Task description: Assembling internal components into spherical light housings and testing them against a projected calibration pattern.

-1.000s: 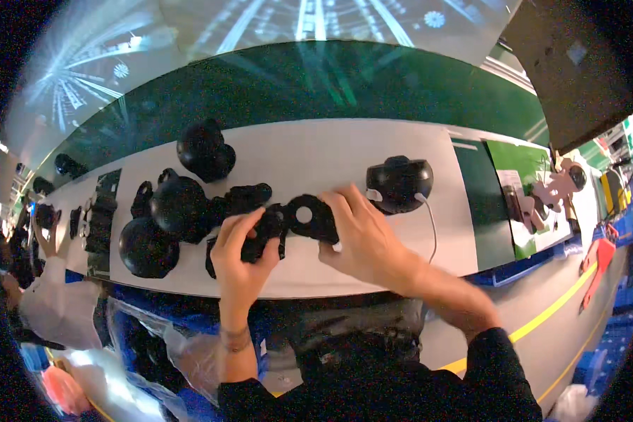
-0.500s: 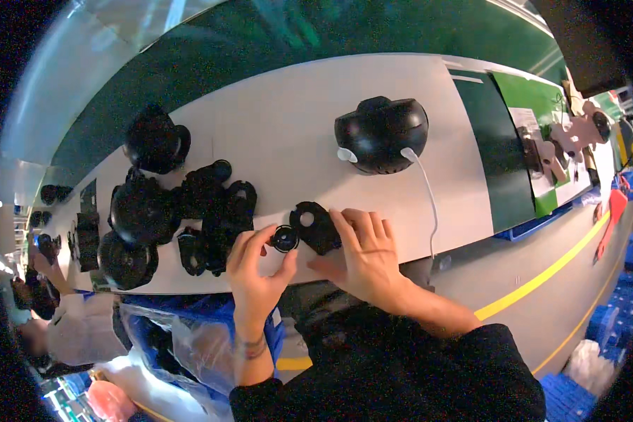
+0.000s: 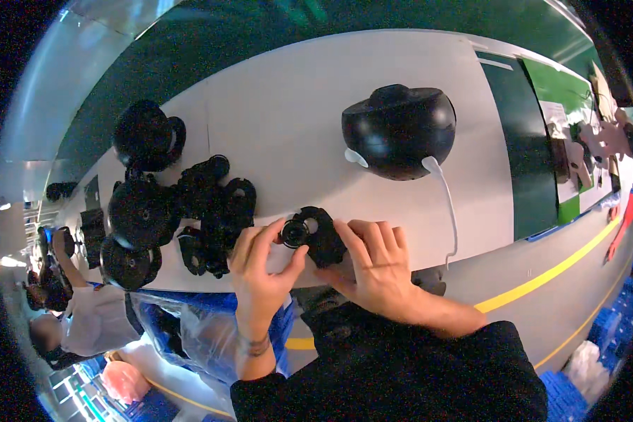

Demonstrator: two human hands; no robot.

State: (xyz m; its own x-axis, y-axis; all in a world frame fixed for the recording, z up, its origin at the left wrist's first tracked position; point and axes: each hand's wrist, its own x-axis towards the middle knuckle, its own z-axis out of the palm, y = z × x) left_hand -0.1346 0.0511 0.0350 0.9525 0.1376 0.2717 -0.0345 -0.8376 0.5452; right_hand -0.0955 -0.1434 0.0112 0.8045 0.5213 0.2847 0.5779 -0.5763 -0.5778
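Observation:
Between the thumb and fingertips of my left hand (image 3: 266, 271) is a small round black ring-shaped part (image 3: 295, 233), with a lens-like shine. My right hand (image 3: 381, 271) grips a flat black plate (image 3: 325, 239) by its right side, fingers above and thumb below. A round hole shows near the plate's upper left. The ring overlaps the plate's left edge in view, right beside that hole; I cannot tell whether they touch. Left of my hands lies a cluster of dark moulded parts (image 3: 207, 211), too dark to tell apart.
A glossy black rounded housing (image 3: 401, 130) with white tabs and a white cable (image 3: 451, 211) stands on the white table (image 3: 281, 91). Round black housings (image 3: 144, 211) are grouped at the left. Below the table edge is a plastic-lined blue bin (image 3: 211, 330). Another person (image 3: 95, 316) works at far left.
My left hand has brought the ring-shaped part rightward, up against or over the plate's left edge. My right thumb has come in to the plate's lower edge. The whole view has shifted slightly.

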